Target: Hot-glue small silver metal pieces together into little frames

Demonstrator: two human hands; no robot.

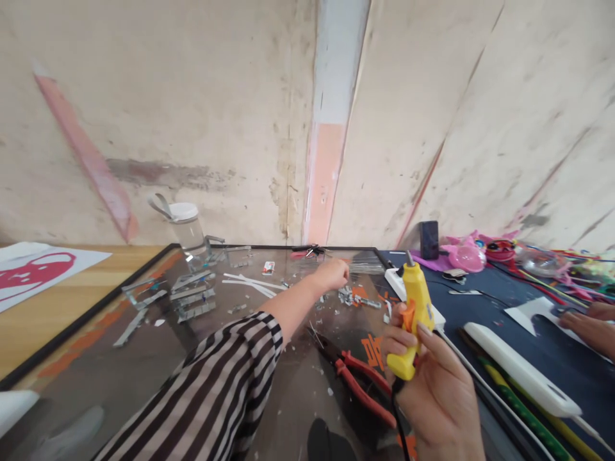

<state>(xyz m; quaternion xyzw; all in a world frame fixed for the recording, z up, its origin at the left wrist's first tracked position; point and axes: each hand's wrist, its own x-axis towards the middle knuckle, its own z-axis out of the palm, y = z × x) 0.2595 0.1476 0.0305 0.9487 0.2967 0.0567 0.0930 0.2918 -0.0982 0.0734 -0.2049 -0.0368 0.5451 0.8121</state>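
Observation:
My right hand (439,390) grips a yellow hot glue gun (419,298) by its handle, nozzle pointing up, its black cord hanging down. My left hand (332,275) reaches out over the glass tabletop (283,410), fingers curled closed; what they hold, if anything, is hidden. Close to that hand lie thin straight wires (368,266) and small silvery scraps (346,296). Red-handled pliers (358,387) rest on the glass between my forearm and the glue gun. White sticks (250,282) lie crossed left of my left wrist.
At left are metal strip pieces (193,302) and a clear bottle with a white lid (189,230). A white power strip (521,368), a phone (429,239) and pink items (466,254) occupy the dark table at right. Another person's hand (589,323) holds white paper there.

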